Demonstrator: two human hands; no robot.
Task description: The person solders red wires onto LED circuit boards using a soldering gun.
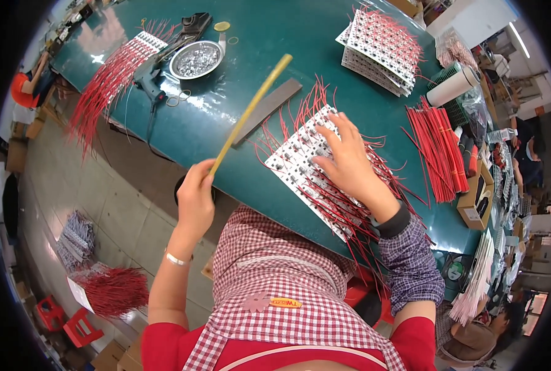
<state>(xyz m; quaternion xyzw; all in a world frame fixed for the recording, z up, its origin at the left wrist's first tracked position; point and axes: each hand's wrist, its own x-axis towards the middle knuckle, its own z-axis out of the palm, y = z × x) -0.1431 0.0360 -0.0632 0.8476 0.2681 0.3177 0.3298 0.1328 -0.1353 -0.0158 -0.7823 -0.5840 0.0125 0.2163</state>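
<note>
My left hand (196,195) is closed round the lower end of a long, thin yellow stick (250,114), which slants up and to the right over the table's edge. My right hand (349,162) lies with fingers spread on a white circuit board panel (288,162) holding rows of small dark parts. Red wires (334,207) run from the panel towards the table's near edge, and more stand up along its far side. Between the stick and the panel a flat dark grey bar (269,110) rests on the green table (275,37).
A metal bowl (174,63) of small shiny pieces and a glue gun (151,86) sit at the left. Stacked wired boards (380,52) stand far right, near red wire bundles (436,151), a white roll (452,86) and a cardboard box (476,204). Another wired panel (118,71) overhangs the left edge.
</note>
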